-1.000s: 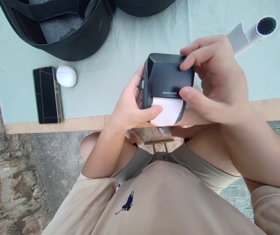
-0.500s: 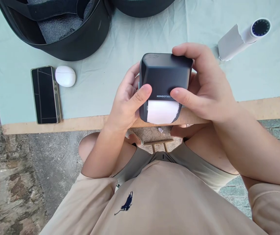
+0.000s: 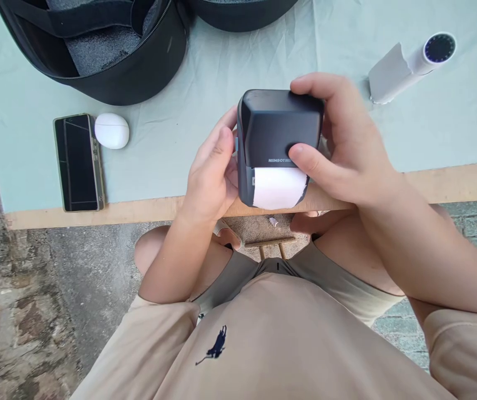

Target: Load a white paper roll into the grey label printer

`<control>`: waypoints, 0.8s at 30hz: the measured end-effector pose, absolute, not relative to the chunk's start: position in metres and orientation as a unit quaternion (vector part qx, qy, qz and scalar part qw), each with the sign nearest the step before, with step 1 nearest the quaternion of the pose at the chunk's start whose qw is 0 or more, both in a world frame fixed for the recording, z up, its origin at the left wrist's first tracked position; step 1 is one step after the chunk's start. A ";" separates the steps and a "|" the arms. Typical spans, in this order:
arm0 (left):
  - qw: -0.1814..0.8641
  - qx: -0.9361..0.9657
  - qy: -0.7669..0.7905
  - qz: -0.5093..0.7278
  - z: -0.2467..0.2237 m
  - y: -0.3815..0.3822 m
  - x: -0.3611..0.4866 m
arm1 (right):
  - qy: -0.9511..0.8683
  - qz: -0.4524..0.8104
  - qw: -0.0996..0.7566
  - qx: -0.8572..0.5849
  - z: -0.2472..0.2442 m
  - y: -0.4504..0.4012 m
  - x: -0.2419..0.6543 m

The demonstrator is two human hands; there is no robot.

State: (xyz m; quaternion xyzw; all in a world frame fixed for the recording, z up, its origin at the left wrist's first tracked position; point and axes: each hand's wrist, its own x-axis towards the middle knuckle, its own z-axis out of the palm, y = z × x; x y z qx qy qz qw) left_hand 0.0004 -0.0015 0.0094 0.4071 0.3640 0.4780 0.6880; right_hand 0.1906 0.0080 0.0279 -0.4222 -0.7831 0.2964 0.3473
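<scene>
A black label printer (image 3: 282, 130) marked NIIMBOT is held above the table's front edge. White label paper (image 3: 280, 188) sticks out of its near end, with a ragged right edge. My right hand (image 3: 342, 144) grips the printer's right side, thumb on the top face and index finger at the far corner. Against the left side lies my left hand (image 3: 213, 172), its thumb raised along that side near a small blue tab (image 3: 236, 144). The left fingers pass partly out of sight behind the printer.
A phone (image 3: 79, 162) and a white earbud case (image 3: 112, 131) lie at left on the pale cloth (image 3: 238, 61). Behind them stands an open black zip case (image 3: 138, 78), with another case (image 3: 244, 15) beside it. A paper-wrapped white cylinder (image 3: 413, 66) lies at right.
My left thumb has lifted off the printer's top face and moved to its left side. The printer has turned slightly, showing more of that side. My right hand keeps its grip.
</scene>
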 end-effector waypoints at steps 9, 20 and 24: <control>0.695 0.382 0.371 0.483 0.002 0.002 -0.005 | -0.809 0.291 0.358 -0.365 0.030 0.009 0.197; 0.711 0.368 0.346 0.488 -0.001 0.007 -0.009 | -0.832 0.253 0.326 -0.370 0.041 0.012 0.198; 0.719 0.371 0.327 0.489 0.002 0.005 -0.006 | -0.764 0.150 0.415 -0.471 0.052 0.009 0.191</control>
